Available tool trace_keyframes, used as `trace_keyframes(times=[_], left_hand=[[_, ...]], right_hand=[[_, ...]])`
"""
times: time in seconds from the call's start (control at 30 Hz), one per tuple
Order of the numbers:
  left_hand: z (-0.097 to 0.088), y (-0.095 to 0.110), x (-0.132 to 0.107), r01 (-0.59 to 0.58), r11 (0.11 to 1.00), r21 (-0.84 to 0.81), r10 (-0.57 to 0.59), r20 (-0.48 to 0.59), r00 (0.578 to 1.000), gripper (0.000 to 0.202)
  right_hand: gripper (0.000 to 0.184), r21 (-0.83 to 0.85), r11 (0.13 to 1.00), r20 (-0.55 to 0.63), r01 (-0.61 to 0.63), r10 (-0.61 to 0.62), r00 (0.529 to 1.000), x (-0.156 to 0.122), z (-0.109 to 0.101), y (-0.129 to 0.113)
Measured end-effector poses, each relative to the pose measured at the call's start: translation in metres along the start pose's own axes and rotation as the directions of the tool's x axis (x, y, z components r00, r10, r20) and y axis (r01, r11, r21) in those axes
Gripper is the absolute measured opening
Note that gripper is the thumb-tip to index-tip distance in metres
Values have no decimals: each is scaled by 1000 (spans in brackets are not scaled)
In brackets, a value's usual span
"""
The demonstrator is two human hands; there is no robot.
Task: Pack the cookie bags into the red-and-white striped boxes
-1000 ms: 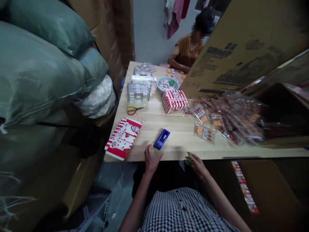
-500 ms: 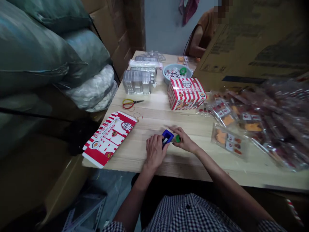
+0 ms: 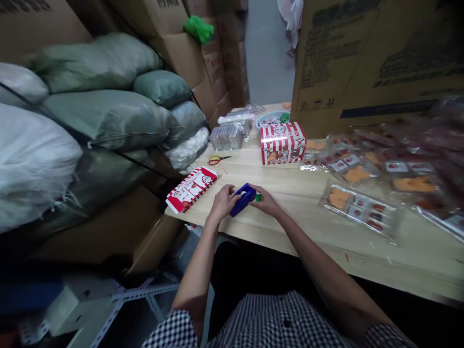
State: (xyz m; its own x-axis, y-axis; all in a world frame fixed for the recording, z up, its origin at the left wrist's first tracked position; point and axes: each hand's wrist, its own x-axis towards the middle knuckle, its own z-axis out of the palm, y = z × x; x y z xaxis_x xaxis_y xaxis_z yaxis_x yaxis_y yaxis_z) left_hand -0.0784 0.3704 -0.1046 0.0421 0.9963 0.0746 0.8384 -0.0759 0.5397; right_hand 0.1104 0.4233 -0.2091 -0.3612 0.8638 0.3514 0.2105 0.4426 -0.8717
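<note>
Through the head view I find the blue dispenser (image 3: 236,208) at the centre of the frame, lying slantwise over the table (image 3: 290,198), with both hands on it. I cannot tell whether its base is touching the wood.

My left hand (image 3: 221,203) grips its left side, the thumb laid over the opening and the fingers curled along the outside. My right hand (image 3: 267,200) is at the upper right end, a finger reaching onto the rim, while thumb and fingers pinch a green piece (image 3: 258,197), partly hidden, just beside the dispenser.

A second ago the left hand was only near the dispenser and the right hung well apart by the table's edge, with the green piece already in it. Half a second ago the left hand was on it and the right just off its end; now that gap is closed.

My view has swung too: the co-worker has left the upper right, and a green bag (image 3: 198,29) shows at upper left. The scissors (image 3: 220,158) and flat carton (image 3: 192,188), left of centre, and the striped box (image 3: 282,142), above centre, keep their places on the table.
</note>
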Motion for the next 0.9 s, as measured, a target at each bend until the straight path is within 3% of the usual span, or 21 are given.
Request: trace_keyframes(times=[0.13,0.33,0.63,0.9], left_hand=[[-14,-6,-8,89,996,13,-88,-78,993,14],[-4,-9,-7,212,977,-10,-212,-67,975,19],[-5,-38,-3,220,886,-407,-154,188,970,42],[-9,-38,-1,276,781,-560,-148,264,953,41]], right_hand=[[60,-37,999,-83,7,-10,997,-14,-4,-9],[56,-122,990,-1,75,-75,997,4,-1,-24],[56,-215,976,39,43,-35,999,8,-2,-9],[58,-188,981,38,57,-51,998,6,1,-2]])
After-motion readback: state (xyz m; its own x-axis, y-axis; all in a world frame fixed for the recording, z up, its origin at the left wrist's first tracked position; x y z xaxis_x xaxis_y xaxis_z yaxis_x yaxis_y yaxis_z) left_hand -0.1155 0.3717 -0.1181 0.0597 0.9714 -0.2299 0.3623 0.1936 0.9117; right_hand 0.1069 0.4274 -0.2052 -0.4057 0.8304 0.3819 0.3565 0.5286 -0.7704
